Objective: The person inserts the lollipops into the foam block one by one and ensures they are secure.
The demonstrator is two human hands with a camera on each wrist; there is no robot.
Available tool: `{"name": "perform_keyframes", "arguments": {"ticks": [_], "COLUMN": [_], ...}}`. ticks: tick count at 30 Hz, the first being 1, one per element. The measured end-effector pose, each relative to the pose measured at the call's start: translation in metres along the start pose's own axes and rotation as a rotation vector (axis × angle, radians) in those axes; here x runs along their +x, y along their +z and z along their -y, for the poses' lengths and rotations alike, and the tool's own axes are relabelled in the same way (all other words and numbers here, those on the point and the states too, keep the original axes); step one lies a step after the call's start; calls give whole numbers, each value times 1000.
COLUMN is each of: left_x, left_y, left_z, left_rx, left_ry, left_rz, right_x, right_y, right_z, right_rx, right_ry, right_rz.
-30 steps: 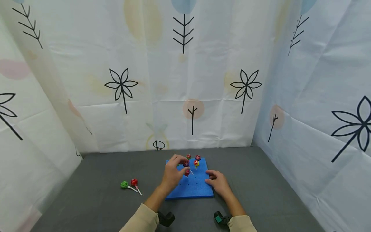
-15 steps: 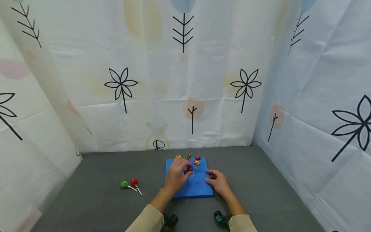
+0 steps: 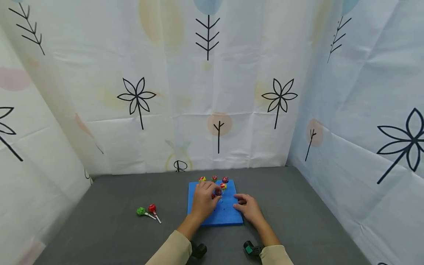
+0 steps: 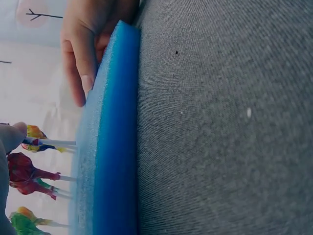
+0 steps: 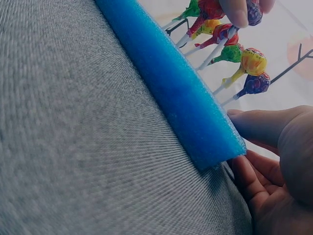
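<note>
My left hand [image 3: 202,201] pinches a dark purple-wrapped lollipop [image 3: 218,192] over the middle of a blue foam board [image 3: 228,218]. In the right wrist view the lollipop's white stick slants down to the board's top face, its tip right at the surface. At the board's right edge, my right hand [image 3: 250,208] grips the foam, thumb on the upper edge and fingers curled against the side. Several wrapped lollipops stand in the board, among them a yellow one [image 5: 253,61], a purple one [image 5: 257,83] and a red one [image 4: 22,171]. My left hand hides part of them in the head view.
Left of the board, a green lollipop [image 3: 141,211] and a red lollipop [image 3: 152,208] lie on the grey tabletop [image 3: 109,228]. Small holes dot the board's near part. Patterned white cloth [image 3: 185,92] hangs behind and at both sides.
My left hand has moved right and a little nearer with the purple lollipop, bringing its stick down to the board. The right hand keeps its place at the board's edge.
</note>
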State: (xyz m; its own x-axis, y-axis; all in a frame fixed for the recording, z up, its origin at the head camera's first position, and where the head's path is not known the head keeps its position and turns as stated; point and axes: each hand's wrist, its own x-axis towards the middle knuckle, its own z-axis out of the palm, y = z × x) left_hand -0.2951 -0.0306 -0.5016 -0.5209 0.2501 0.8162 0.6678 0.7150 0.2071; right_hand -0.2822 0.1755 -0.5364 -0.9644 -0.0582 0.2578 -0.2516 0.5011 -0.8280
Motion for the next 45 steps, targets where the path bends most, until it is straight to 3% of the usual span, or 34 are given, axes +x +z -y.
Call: {"name": "perform_keyframes", "arguments": {"ticks": [13,21,45], "left_x": [1,1,-2], "left_y": [2,3,-3], "left_z": [-1,-2,3], "left_rx": [50,64,23], "left_ry": [-30,9,53], "left_rz": [33,107,148], "right_x": [0,1,-1], "right_y": [0,1,0], "right_z": [1,2,0], "right_rx": [2,-1,-17], "right_ry": [4,5,-11], "right_rz": [-1,-8,-3]}}
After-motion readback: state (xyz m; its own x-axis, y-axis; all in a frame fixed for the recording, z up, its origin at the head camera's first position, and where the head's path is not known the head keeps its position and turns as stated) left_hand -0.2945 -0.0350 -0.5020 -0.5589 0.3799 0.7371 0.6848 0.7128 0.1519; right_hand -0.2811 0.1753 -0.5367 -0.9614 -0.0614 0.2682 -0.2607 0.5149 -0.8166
